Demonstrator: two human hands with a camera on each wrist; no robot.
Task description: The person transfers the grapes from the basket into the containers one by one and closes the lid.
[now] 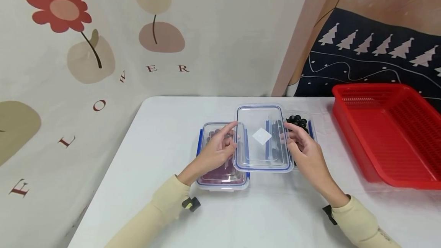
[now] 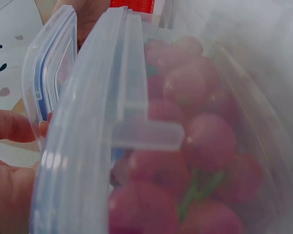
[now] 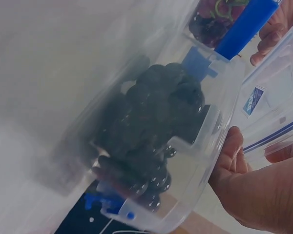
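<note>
A clear rectangular lid with a blue seal and a diamond-shaped label is held up between both hands. My left hand pinches its left edge, index finger extended along the rim. On the opposite edge, my right hand grips with thumb and fingers. Below and left stands a lidded clear box with blue side clips; reddish grapes show through its wall in the left wrist view. The lid partly overlaps a second clear box, which has no lid on and holds black grapes.
A large red plastic basket stands at the right of the white table. Behind the table hangs a printed cloth with flowers and letters, and a dark panel with trees is at the back right.
</note>
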